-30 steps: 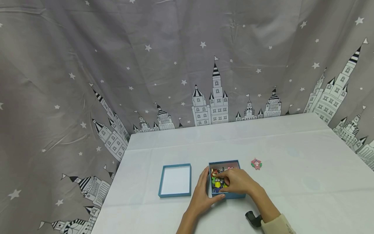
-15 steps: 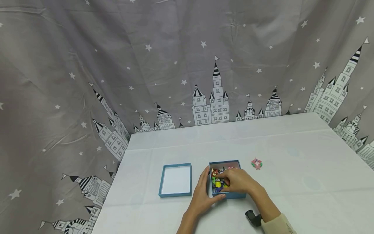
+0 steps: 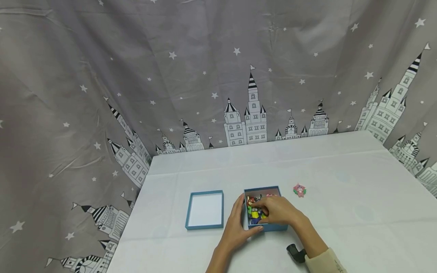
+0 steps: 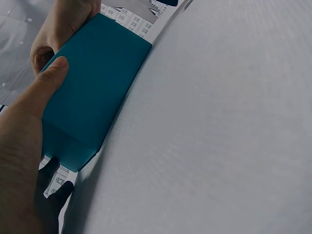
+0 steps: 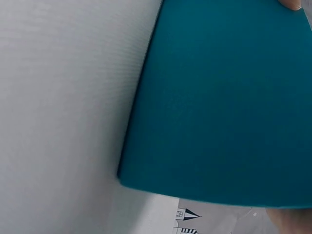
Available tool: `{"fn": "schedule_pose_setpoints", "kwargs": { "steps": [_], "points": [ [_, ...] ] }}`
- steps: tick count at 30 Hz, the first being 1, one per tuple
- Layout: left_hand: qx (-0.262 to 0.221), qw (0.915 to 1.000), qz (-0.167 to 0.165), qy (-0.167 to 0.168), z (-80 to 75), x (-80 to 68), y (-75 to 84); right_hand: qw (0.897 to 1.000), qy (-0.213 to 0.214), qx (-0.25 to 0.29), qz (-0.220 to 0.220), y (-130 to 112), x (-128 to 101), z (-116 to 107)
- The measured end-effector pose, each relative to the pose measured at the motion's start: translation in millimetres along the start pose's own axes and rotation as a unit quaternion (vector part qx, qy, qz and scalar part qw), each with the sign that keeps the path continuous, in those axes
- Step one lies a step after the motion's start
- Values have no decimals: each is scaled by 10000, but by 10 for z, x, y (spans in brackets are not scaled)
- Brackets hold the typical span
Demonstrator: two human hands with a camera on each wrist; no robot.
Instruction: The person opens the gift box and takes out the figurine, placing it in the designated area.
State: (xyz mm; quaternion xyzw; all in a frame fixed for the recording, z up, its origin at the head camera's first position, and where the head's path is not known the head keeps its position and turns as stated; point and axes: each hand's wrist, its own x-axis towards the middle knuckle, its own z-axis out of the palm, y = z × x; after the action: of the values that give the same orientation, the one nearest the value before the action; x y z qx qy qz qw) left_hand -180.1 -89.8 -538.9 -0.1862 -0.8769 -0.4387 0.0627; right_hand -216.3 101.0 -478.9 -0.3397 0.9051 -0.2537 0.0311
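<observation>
My left hand (image 3: 233, 227) grips the near left corner of a small blue box (image 3: 274, 228). Its fingers lie along the left wall, and the thumb presses on the front wall, as the left wrist view also shows. Small toy figures fill the box, among them a yellow and blue one (image 3: 254, 214) and one with a reddish-brown head (image 3: 251, 201). My right hand (image 3: 278, 210) reaches in over the right side with bent fingers among the figures. Whether it pinches one is hidden. In the right wrist view the box's front wall (image 5: 219, 112) fills most of the picture.
A shallow blue-rimmed lid (image 3: 205, 227) with a white inside lies left of the box. One pink toy figure with green sides (image 3: 299, 190) lies to the right. A black wrist device (image 3: 296, 254) sits by the right wrist. A grey castle-print curtain (image 3: 191, 83) hangs behind the white table (image 3: 341, 227).
</observation>
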Motion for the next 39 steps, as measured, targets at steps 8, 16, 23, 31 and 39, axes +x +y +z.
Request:
{"fn": "schedule_pose_setpoints", "kwargs": {
  "steps": [8, 16, 23, 31, 39],
  "points": [
    [-2, 10000, 58, 31, 2, -4, -2, 9999, 104, -76, -61, 13, -1, 5],
    [33, 9999, 105, 67, 0, -8, -1, 9998, 151, 56, -113, 48, -4, 26],
    [36, 9999, 121, 89, 0, -7, -5, 9982, 137, 567, -167, 78, -16, 0],
    [3, 9998, 187, 97, 0, -4, -16, 9944, 239, 931, -442, 116, -33, -26],
    [5, 9996, 260, 135, -5, 1, 1, 9887, 516, 1222, -696, 158, -45, -23]
  ]
}}
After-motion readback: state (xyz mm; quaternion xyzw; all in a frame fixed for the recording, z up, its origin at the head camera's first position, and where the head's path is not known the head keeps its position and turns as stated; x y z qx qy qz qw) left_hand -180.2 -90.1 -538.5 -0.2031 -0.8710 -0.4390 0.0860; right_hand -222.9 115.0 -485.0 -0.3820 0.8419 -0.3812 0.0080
